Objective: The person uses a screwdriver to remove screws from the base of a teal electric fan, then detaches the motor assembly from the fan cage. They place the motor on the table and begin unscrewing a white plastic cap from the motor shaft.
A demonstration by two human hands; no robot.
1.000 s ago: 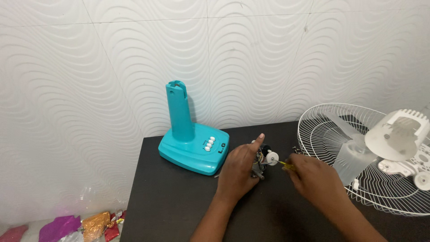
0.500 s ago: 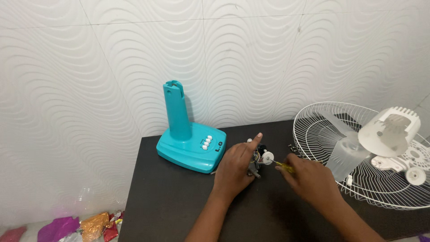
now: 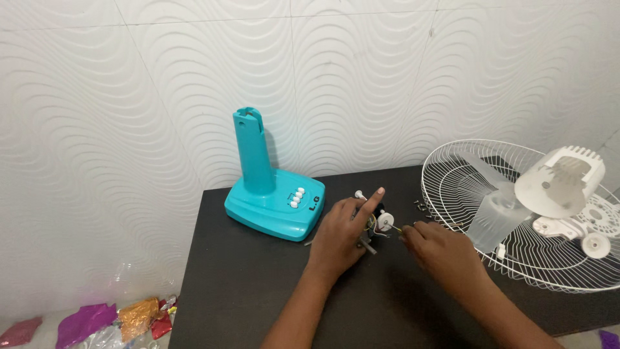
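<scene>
My left hand (image 3: 340,236) grips a small fan motor assembly (image 3: 378,223) with a white round part and coloured wires, steadying it on the black table (image 3: 245,291); the forefinger points up. My right hand (image 3: 439,255) holds a thin screwdriver with a yellow handle (image 3: 398,229), its tip against the motor's white part. Much of the motor is hidden behind my left hand.
A turquoise fan base with an upright column and white buttons (image 3: 271,194) stands at the table's back left. A white wire fan guard (image 3: 516,213) with translucent blades and a white motor cover (image 3: 558,184) lies at the right. Small screws (image 3: 420,205) lie nearby. Shiny wrappers (image 3: 97,320) lie on the floor.
The view has shifted a little; both hands stay on the motor. My right hand has closed in, so less of the yellow handle shows.
</scene>
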